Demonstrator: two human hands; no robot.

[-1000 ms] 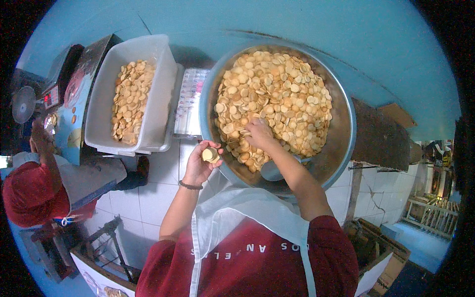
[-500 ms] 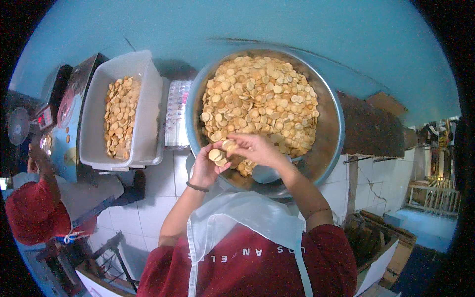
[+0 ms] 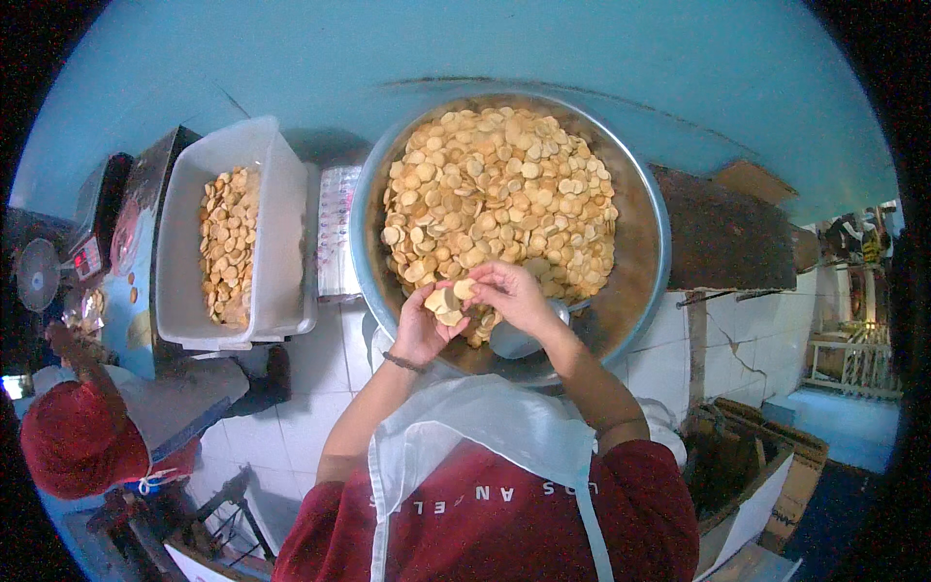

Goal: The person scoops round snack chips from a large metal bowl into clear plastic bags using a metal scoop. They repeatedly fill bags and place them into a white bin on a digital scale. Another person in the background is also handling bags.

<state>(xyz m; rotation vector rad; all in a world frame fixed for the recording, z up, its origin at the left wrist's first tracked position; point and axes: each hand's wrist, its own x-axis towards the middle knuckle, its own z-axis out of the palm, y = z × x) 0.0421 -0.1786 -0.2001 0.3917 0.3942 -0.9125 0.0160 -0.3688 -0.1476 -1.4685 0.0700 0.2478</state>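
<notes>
A large metal basin (image 3: 635,281) stands before me, heaped with small round golden crackers (image 3: 504,184). Above its near left edge, my left hand (image 3: 419,333) is cupped palm up around several crackers (image 3: 443,308). Thumb and fingers of my right hand (image 3: 517,299) pinch a single cracker (image 3: 465,289) just over that handful. Below my right hand, a smooth greyish scoop-like tool (image 3: 514,341) rests inside the basin, its handle partly hidden by my wrist.
Left of the basin, a white plastic bin (image 3: 276,223) holds more crackers. Beyond it are a dark-edged table (image 3: 144,281) and a scale with a red display (image 3: 87,257). A co-worker in a red cap (image 3: 63,427) works there. A brown board-like surface (image 3: 727,233) lies to the right.
My view has shifted slightly. My right hand has moved a little right against my left, and the cracker in its fingers shows more plainly. The left hand still cradles its crackers.
</notes>
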